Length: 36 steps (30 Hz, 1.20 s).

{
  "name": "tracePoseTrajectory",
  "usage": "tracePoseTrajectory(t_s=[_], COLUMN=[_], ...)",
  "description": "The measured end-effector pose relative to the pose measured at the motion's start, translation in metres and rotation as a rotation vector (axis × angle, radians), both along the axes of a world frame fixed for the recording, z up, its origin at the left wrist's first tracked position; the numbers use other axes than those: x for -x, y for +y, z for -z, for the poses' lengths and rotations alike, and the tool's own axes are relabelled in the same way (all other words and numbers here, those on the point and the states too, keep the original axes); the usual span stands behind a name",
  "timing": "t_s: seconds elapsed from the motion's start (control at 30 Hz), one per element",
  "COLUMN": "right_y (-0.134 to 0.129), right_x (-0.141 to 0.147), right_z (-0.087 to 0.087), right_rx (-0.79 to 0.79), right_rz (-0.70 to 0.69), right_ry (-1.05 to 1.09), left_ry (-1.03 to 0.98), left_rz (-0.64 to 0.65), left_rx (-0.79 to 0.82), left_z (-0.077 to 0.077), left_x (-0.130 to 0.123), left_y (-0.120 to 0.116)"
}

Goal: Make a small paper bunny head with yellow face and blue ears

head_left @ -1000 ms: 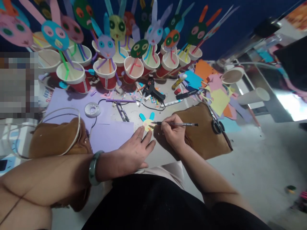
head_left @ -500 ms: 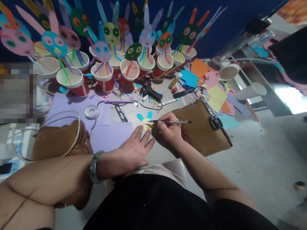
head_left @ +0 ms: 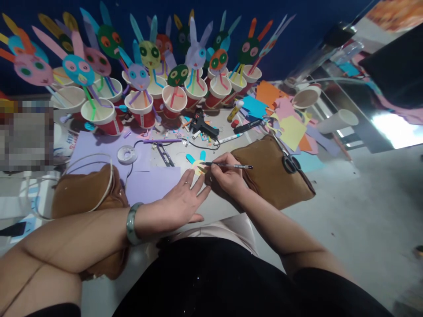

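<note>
A small yellow paper rabbit head (head_left: 198, 166) with two blue ears lies flat on the grey table in front of me. My left hand (head_left: 183, 196) rests palm down with fingers spread, its fingertips touching the lower edge of the head. Between the fingers and thumb of my right hand (head_left: 229, 176) is a black pen (head_left: 234, 166), held nearly level with its tip over the yellow paper. An orange mark shows low on the head, partly covered by my fingers. I cannot tell whether the tip touches the paper.
Red-and-white paper cups (head_left: 107, 121) with paper rabbit heads on straws line the back. A black glue gun (head_left: 205, 125) lies among scraps. Scissors (head_left: 291, 163) lie on a brown pouch (head_left: 267, 176); purple paper (head_left: 152, 187), tape (head_left: 127, 155) and a brown bag (head_left: 86, 191) are leftward.
The whole view has shifted slightly. My right hand and the pen stay over the yellow head, with the tip a little differently placed. My left hand keeps its place at the paper's edge.
</note>
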State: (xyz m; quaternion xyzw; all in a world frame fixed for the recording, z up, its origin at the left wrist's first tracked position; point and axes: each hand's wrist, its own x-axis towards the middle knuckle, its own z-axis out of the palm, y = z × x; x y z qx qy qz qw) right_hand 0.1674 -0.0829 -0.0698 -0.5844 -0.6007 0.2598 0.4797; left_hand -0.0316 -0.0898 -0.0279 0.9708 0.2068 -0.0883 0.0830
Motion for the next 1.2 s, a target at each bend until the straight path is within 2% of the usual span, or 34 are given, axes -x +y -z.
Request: tracePoseTrajectory(t_s=[0.37, 0.5, 0.7, 0.9, 1.2], right_y=[0.0, -0.002, -0.003, -0.002, -0.005], right_x=[-0.001, -0.003, -0.004, -0.003, -0.002], right_z=[0.001, 0.005, 0.004, 0.002, -0.001], right_rx=[-0.038, -0.049, -0.123, -0.15, -0.126], right_rz=[0.021, -0.005, -0.057, -0.119, -0.156], right_ry=[-0.006, 0.007, -0.161, -0.222, -0.263], left_ry=[0.085, 0.073, 0.058, 0.079, -0.002], left_rz=[0.002, -0.013, -0.01, 0.002, -0.002], left_rx=[0.044, 0.074, 0.101, 0.1, 0.064], left_z=[-0.008, -0.005, -0.002, -0.002, 0.003], left_x=[-0.003, -0.003, -0.002, -0.003, -0.001], left_y=[0.001, 0.002, 0.003, 0.003, 0.003])
